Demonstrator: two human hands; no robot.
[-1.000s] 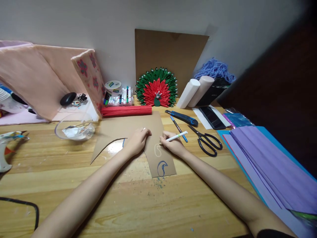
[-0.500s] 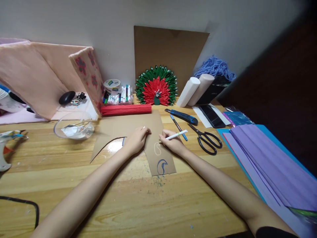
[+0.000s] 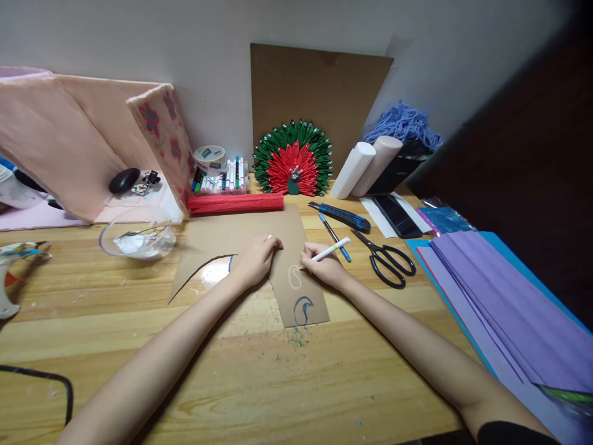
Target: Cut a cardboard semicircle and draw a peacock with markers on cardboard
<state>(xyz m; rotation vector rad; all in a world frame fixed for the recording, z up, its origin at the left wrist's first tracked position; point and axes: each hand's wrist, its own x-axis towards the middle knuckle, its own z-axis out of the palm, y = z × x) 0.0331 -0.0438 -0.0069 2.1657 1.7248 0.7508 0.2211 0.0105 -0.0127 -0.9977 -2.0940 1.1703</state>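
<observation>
A white marker [image 3: 334,248] is pinched in my right hand [image 3: 324,264], its tip down by a pale rounded outline on the brown cardboard [image 3: 241,228]. Below that outline a dark blue crescent shape [image 3: 302,310] is drawn on the same piece. My left hand [image 3: 256,259] rests on the cardboard with its fingers curled. A small white bit shows at its knuckles; what the fingers hold, if anything, I cannot make out. The cardboard has a curved cut-out on its near side, partly covered by my left wrist. Right of my hands lies a blue pen [image 3: 334,237].
Black scissors [image 3: 388,259] and a blue-black utility knife [image 3: 341,216] lie to the right. A clear bowl [image 3: 109,238] and glue gun [image 3: 9,278] sit left. Behind are a red paper roll [image 3: 236,203], markers [image 3: 234,176] and a green-red peacock craft [image 3: 293,161]. Purple sheets [image 3: 514,303] lie far right.
My right hand with the marker has shifted very slightly right and down beside the pale outline. My left hand stays in place on the cardboard.
</observation>
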